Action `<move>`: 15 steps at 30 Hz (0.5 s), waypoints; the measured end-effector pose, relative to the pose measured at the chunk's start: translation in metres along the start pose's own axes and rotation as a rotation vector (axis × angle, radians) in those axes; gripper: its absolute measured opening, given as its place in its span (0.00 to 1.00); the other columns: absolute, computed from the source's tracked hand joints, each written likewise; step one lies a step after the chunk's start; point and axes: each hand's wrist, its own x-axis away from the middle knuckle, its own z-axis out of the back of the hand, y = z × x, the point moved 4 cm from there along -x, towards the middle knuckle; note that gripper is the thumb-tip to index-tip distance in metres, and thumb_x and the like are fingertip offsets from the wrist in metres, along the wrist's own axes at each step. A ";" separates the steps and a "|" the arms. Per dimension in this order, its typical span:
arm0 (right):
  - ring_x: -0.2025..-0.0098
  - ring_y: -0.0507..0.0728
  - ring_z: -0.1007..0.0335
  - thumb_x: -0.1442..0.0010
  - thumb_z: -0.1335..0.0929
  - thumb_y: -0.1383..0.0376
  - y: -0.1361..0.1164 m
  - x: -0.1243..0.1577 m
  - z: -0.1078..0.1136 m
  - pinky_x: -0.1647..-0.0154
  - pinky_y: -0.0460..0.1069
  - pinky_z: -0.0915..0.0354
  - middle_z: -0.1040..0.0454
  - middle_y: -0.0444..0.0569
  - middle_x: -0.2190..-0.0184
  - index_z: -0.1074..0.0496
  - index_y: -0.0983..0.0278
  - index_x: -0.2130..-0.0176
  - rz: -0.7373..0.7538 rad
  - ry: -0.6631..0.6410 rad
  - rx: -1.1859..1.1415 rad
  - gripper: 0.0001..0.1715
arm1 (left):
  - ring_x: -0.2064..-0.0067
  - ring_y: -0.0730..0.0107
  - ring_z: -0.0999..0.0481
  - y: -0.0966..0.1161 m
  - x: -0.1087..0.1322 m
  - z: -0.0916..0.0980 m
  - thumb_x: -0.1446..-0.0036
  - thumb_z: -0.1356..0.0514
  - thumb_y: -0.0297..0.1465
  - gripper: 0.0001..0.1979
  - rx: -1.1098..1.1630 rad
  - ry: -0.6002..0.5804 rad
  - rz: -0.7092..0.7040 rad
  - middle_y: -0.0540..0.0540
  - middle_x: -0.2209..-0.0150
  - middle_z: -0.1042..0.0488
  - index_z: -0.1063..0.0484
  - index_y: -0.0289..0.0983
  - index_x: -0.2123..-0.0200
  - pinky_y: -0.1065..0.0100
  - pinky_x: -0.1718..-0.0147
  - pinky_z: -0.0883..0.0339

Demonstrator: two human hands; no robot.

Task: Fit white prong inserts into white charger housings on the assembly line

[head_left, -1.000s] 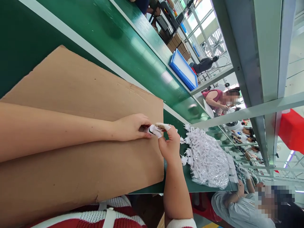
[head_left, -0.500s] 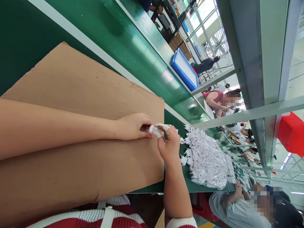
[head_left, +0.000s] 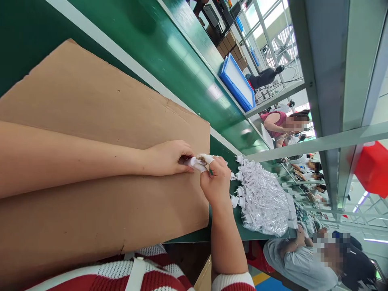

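Your left hand (head_left: pixel 168 158) and right hand (head_left: pixel 216 180) pinch a white piece (head_left: pixel 192 163) over the cardboard (head_left: pixel 106 210), seemingly to steady it. Bagged cables (head_left: pixel 266 198) lie handily beside the cardboard.

No lettering, label, brand, number or sign could be read; from the upper left to the lower right, none was legible.

The window (head_left: pixel 268 26) glares at one o'clock, reflections streak the green conveyor belt (head_left: pixel 148 44) at twelve, shadow dims the cardboard sheet (head_left: pixel 127 206) near nine, and pixelation partly masks a co-worker (head_left: pixel 298 260) at four.
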 end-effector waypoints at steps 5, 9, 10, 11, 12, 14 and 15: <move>0.60 0.59 0.28 0.44 0.34 0.75 0.005 0.000 -0.005 0.58 0.51 0.31 0.19 0.47 0.64 0.19 0.57 0.54 -0.108 0.009 -0.002 0.23 | 0.63 0.58 0.26 0.001 0.000 0.002 0.46 0.40 0.51 0.20 -0.014 0.008 0.026 0.44 0.68 0.24 0.27 0.39 0.72 0.62 0.64 0.35; 0.57 0.58 0.25 0.42 0.32 0.72 0.008 0.007 -0.014 0.53 0.51 0.30 0.18 0.47 0.60 0.19 0.57 0.50 -0.154 0.072 -0.061 0.22 | 0.59 0.55 0.24 0.003 0.003 0.000 0.46 0.41 0.54 0.24 -0.029 0.027 0.024 0.43 0.63 0.21 0.21 0.40 0.65 0.62 0.59 0.32; 0.57 0.58 0.25 0.41 0.31 0.70 0.009 0.010 -0.019 0.52 0.51 0.29 0.19 0.48 0.59 0.19 0.57 0.48 -0.163 0.095 -0.077 0.22 | 0.57 0.54 0.23 0.004 0.004 -0.001 0.45 0.41 0.54 0.25 -0.024 0.038 0.015 0.43 0.61 0.20 0.20 0.40 0.61 0.62 0.57 0.31; 0.57 0.59 0.25 0.39 0.31 0.68 0.010 0.012 -0.023 0.52 0.51 0.29 0.19 0.49 0.58 0.21 0.57 0.46 -0.177 0.121 -0.094 0.23 | 0.55 0.54 0.23 0.005 0.003 -0.001 0.44 0.41 0.54 0.26 -0.020 0.044 0.006 0.44 0.58 0.19 0.20 0.39 0.56 0.62 0.55 0.31; 0.57 0.59 0.25 0.39 0.30 0.67 0.011 0.014 -0.029 0.52 0.51 0.28 0.19 0.49 0.58 0.23 0.58 0.43 -0.193 0.142 -0.115 0.24 | 0.54 0.54 0.23 0.006 0.003 -0.002 0.42 0.42 0.54 0.27 -0.018 0.034 -0.001 0.44 0.56 0.18 0.20 0.39 0.53 0.63 0.54 0.31; 0.54 0.59 0.25 0.38 0.29 0.64 0.013 0.015 -0.037 0.49 0.52 0.27 0.20 0.51 0.54 0.27 0.60 0.38 -0.236 0.203 -0.148 0.29 | 0.56 0.56 0.23 0.007 -0.001 -0.001 0.40 0.43 0.53 0.28 -0.022 -0.021 0.015 0.46 0.56 0.18 0.21 0.38 0.50 0.65 0.56 0.31; 0.50 0.60 0.25 0.39 0.28 0.62 0.015 0.014 -0.040 0.47 0.54 0.27 0.21 0.54 0.51 0.30 0.62 0.36 -0.260 0.234 -0.148 0.33 | 0.58 0.57 0.22 0.006 -0.003 0.003 0.39 0.43 0.53 0.28 -0.031 -0.045 0.046 0.48 0.57 0.17 0.22 0.37 0.49 0.67 0.58 0.31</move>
